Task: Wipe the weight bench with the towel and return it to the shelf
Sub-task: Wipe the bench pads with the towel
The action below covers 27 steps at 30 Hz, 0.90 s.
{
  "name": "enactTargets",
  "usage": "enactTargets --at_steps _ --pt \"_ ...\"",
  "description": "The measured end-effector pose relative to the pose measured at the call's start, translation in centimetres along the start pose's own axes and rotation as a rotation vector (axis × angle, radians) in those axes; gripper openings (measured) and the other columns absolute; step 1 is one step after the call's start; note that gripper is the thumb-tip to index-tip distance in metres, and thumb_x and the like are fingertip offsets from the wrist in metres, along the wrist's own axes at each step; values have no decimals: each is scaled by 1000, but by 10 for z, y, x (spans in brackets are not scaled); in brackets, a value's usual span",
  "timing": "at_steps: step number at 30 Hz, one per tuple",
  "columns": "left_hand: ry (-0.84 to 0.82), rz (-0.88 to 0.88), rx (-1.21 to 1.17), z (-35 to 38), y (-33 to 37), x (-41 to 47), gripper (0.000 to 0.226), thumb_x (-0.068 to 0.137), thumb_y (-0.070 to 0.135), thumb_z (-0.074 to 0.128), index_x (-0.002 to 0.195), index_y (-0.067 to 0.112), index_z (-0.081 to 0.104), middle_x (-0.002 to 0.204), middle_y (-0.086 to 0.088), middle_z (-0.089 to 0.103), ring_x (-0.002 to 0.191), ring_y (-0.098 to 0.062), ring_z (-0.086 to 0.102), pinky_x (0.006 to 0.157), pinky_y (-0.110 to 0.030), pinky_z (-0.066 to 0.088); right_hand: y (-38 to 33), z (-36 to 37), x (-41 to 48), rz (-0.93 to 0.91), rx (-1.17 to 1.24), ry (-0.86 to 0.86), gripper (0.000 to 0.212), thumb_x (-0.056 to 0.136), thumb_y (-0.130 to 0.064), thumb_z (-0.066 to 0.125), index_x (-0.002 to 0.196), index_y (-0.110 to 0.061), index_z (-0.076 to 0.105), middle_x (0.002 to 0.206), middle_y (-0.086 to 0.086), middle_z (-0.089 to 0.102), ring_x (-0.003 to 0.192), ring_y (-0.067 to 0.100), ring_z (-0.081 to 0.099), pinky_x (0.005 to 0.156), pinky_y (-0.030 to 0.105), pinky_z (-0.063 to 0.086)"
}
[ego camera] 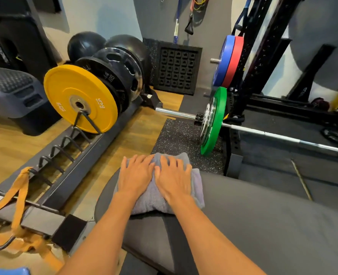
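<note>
A grey folded towel (152,201) lies on the far end of the dark padded weight bench (253,211), its front edge hanging just past the pad. My left hand (135,173) and my right hand (175,178) press flat on top of it, side by side, fingers spread and pointing away from me. Both forearms reach in from the bottom of the view. No shelf is in sight.
Left of the bench stands a floor plate rack (65,155) holding a yellow 15 kg plate (80,98) and black plates, with an orange band (19,197) draped on it. A barbell with a green plate (213,122) lies ahead on rubber matting, beside a black power rack (257,56).
</note>
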<state>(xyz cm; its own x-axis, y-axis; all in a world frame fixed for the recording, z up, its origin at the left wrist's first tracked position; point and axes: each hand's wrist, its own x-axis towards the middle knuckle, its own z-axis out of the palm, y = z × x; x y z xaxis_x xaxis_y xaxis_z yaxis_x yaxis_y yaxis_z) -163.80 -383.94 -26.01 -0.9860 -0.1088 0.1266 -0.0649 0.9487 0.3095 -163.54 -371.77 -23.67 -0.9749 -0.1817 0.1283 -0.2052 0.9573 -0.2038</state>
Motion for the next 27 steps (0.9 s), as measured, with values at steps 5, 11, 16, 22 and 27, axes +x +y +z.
enactTargets --at_steps 5,11,16,22,27 --pt "80 -42 18 8 12 -5 40 100 32 37 134 22 53 140 2 54 135 -23 41 111 -44 24 13 2 -8 -90 25 38 35 101 -29 31 130 -15 46 138 11 48 120 33 43 96 49 29" --pt "49 -95 6 27 77 -26 43 100 32 37 139 18 48 149 -3 45 140 -25 33 115 -45 19 77 -11 -29 -122 2 50 34 102 -26 30 128 -13 48 135 12 48 116 33 44 92 48 32" --pt "-33 -41 -7 54 178 -44 48 101 36 29 146 22 38 155 -2 35 144 -24 24 117 -45 12 175 -40 -59 -54 -3 35 32 101 -27 34 126 -17 50 132 8 50 112 31 45 88 45 32" --pt "-76 67 16 85 300 -74 51 101 39 27 148 22 33 155 -3 33 145 -24 22 118 -45 9 293 -72 -104 56 -25 61 33 101 -34 35 126 -22 53 129 3 52 106 26 49 83 42 36" --pt "-82 193 5 113 414 -102 49 99 38 30 144 20 39 147 -5 44 138 -26 31 115 -45 15 399 -100 -149 182 -31 118 33 100 -41 34 112 -25 60 117 -1 57 97 23 50 79 41 38"
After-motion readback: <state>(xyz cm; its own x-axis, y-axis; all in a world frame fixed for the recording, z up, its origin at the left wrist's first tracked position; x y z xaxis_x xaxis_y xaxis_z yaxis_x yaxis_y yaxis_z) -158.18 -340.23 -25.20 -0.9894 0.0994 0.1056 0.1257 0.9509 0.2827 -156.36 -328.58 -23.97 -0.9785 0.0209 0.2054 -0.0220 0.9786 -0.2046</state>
